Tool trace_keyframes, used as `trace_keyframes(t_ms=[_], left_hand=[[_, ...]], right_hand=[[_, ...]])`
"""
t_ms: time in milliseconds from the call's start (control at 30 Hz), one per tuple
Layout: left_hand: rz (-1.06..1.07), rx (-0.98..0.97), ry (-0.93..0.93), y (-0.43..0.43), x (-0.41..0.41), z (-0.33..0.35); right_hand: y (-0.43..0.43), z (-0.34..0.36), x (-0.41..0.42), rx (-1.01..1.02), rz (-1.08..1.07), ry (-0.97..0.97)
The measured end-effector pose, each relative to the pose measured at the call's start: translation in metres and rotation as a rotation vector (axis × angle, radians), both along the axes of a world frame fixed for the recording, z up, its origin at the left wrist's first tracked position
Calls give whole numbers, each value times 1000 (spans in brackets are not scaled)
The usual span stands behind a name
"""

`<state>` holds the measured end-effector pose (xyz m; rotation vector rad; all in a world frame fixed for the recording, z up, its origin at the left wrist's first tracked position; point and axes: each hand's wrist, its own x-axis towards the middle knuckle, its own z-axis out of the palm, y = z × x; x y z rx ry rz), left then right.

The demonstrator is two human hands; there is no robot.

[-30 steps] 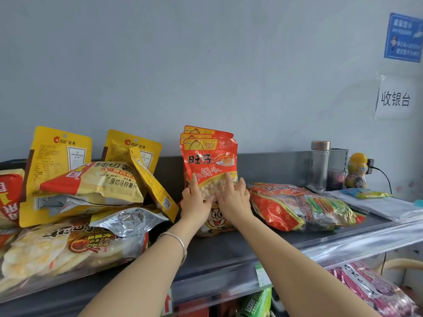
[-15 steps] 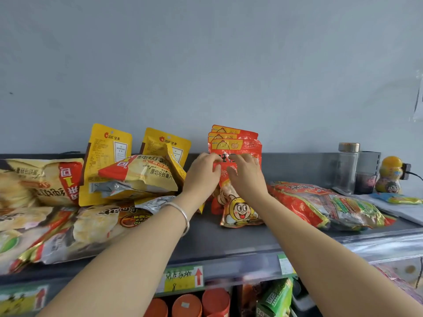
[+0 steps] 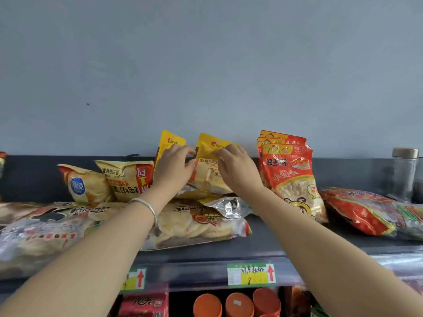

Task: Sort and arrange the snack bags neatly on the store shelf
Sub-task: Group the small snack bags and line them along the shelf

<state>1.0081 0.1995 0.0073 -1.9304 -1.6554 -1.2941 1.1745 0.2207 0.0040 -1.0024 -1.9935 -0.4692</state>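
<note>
Two yellow stand-up pouches lean on the back wall of the dark shelf (image 3: 263,236). My left hand (image 3: 174,167) curls its fingers over the left yellow pouch (image 3: 170,139). With its fingertips, my right hand (image 3: 238,171) pinches the front of the right yellow pouch (image 3: 209,144). A yellow potato-chip bag (image 3: 204,179) lies tilted between my hands, partly hidden by them. To the right, three red snack bags (image 3: 290,172) stand upright in a stack, apart from my hands.
Large clear rice-cracker bags (image 3: 194,225) lie flat at the shelf front left, with two yellow-orange bags (image 3: 123,179) behind them. A flat red bag (image 3: 361,210) and a glass jar (image 3: 404,172) sit at the right. A price tag (image 3: 250,274) hangs on the shelf edge.
Both hands left the red snack bags, which now stand upright, and moved left onto the yellow pouches. The view has swung left as well.
</note>
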Motion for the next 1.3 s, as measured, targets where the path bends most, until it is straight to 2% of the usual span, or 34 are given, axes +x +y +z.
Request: trace_keyframes(t_ms=[100, 167, 267, 400, 600, 733, 800, 933, 1067, 1167, 1300], left_hand=[[-28, -184, -84, -1, -28, -12], [-52, -287, -120, 0, -39, -20], [-106, -378, -168, 0, -48, -28], [-198, -478, -163, -3, -46, -34], [-225, -505, -211, -2, -44, -39], [-231, -489, -227, 2, -44, -39], [-237, -434, -249, 4, -42, -39], [-202, -248, -296, 9, -32, -38], [-77, -65, -166, 11, -18, -32], [-31, 42, 36, 9, -5, -28], [7, 55, 368, 5, 9, -36]], right_hand=[[-3, -2, -27, -119, -59, -136], [-5, -2, -41, -228, -119, -157], [-2, -2, -56, -392, -210, -168], [4, -2, -62, -483, -263, -199], [18, -6, -67, -518, -221, -171], [16, -3, -61, -400, -212, -147], [11, 2, -53, -371, -179, -156], [-2, 9, -38, -534, 33, -172], [9, 5, -20, -442, 77, 25], [8, 5, -1, -306, 80, 143], [3, -4, 18, -255, 22, 86]])
